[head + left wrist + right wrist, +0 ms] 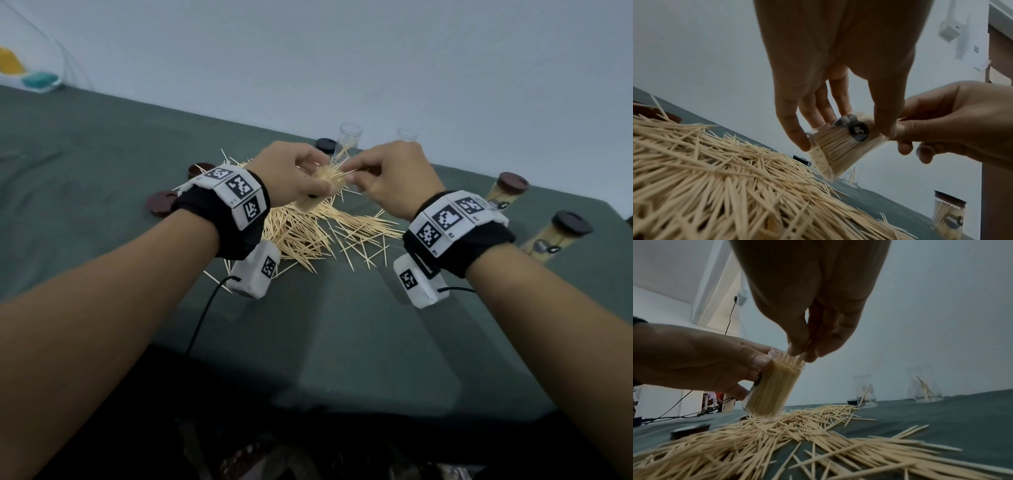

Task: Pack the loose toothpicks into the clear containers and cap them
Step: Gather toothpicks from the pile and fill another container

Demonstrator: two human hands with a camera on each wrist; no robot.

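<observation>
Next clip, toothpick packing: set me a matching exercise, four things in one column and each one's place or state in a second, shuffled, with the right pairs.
Things
1. full container
2. two capped containers
3. loose toothpicks
4. far clear container

States
A. heaped on the green cloth
B. upright, uncapped, only a few toothpicks inside
C. gripped by the left hand, the right hand pinching at its open top
D. lidded, at the right of the table

Pairs: 1-C, 2-D, 3-A, 4-B
</observation>
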